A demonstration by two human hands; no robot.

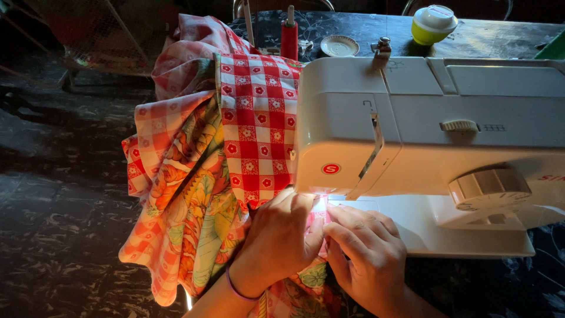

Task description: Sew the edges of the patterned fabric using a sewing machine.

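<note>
Two bare hands work at the front of a large white plastic sewing machine (pixel 435 147), which stands on a dark tabletop (pixel 500 35) with a pale swirling pattern. Heaped to the left of the machine and spilling over the tabletop's edge is a bundle of cotton fabric (pixel 206 165), part red-and-white check with small flowers, part orange, yellow and green floral print. One end of it runs under the machine's head, into the lit spot by the needle. The left hand (pixel 279 235) lies flat on that fabric, fingers together and pressed down, its tips just beside the needle area; a thin purple band circles its wrist. The right hand (pixel 365 253) rests on the machine bed, touching the left, its fingers curled and pressing the fabric edge down; whether it pinches the cloth cannot be told. Behind the machine stand a red spool of thread (pixel 289 36), a lime-green round container with a white lid (pixel 434 23) and a small white saucer (pixel 339 45).
</note>
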